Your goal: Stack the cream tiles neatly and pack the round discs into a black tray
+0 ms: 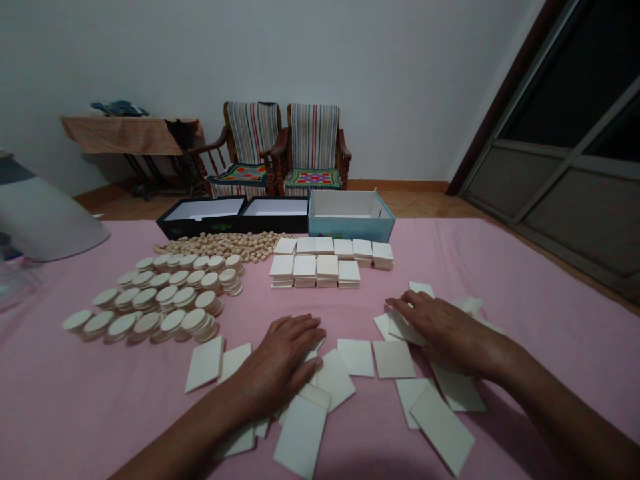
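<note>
Thin pale square tiles lie loose on the pink tablecloth (345, 440). My left hand (285, 363) rests palm down over some of them, fingers stretched forward; part of a square tile (334, 381) shows beside its thumb. Across a gap, my right hand (435, 327) also lies palm down on scattered tiles, with a square tile (387, 328) partly under its fingertips. Between the hands, one square tile (355, 357) and a slightly darker tile (394, 360) lie flat side by side. Nearer me is a long tile (442, 430). Both palms hide what lies beneath them.
Stacked squares (327, 267) stand in rows ahead. On the left are rows of round discs (173, 320) and a pile of small wooden pieces (235, 247). Black box trays (275, 225) and a light-blue box (350, 230) line the far edge. Two chairs (314, 137) stand beyond.
</note>
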### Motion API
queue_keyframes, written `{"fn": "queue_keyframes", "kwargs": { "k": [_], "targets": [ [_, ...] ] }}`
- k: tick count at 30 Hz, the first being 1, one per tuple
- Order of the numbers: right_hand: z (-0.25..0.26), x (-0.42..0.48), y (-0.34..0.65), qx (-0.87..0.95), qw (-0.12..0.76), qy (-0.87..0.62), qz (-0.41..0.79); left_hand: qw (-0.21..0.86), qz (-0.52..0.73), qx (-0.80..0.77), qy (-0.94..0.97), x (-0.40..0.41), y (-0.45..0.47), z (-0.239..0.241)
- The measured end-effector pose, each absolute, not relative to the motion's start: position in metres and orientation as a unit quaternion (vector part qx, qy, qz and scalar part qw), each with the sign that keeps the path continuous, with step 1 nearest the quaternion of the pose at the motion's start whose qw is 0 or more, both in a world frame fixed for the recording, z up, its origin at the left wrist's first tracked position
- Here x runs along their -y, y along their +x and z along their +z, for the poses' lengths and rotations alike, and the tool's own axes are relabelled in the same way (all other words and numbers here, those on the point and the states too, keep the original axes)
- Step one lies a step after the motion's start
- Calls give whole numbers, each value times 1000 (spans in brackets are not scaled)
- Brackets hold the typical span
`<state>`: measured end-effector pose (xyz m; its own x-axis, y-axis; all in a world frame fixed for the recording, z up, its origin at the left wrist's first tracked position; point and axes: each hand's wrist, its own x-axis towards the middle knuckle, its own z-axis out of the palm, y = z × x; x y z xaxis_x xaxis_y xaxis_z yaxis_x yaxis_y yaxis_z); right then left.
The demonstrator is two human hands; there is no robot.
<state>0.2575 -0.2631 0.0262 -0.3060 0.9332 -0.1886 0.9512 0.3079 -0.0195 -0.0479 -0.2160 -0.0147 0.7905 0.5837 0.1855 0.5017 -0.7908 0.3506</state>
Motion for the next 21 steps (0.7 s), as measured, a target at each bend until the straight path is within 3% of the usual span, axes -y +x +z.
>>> {"fn": "queue_keyframes", "kwargs": {
  "k": [15,21],
  "targets": [
    [28,239,266,-819,-23,555,-143,139,142,-292,936,216,-48,-16],
    [43,191,232,-789,-109,600,-74,140,136,-298,934,217,-48,-16]
  ]
}}
